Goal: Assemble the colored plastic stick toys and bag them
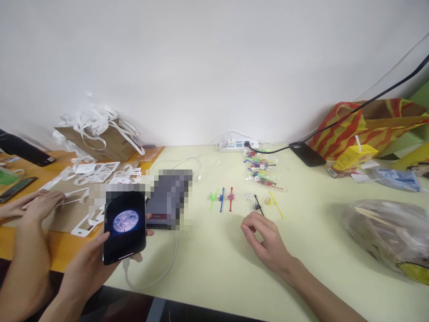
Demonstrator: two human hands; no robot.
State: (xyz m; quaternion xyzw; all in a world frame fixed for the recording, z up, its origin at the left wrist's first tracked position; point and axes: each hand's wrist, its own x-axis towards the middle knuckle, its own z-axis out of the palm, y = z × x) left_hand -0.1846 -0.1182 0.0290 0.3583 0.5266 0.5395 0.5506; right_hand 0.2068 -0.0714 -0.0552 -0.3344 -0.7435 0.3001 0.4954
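A smartphone (125, 227) with a picture of a moon-like globe on its dark screen is held in my left hand (87, 261), fingers wrapped round its back and edges. A white charging cable (161, 277) plugs into its lower end. My right hand (264, 239) rests on the table, fingers curled in a loose fist with nothing visible in them. Just beyond it lie small plastic pieces with round parts: green (213, 199), blue (221, 200), red (231, 197), white (250, 197), black (258, 205) and yellow (277, 205).
Another person's hands (40, 205) work at left among white strips and cardboard (110, 138). A dark box (167, 199), partly pixelated, lies beside the phone. Behind are bagged coloured pieces (263, 165), a power strip (237, 145) and a black phone (308, 154). At right: a drink carton (351, 158) and plastic bag (385, 232).
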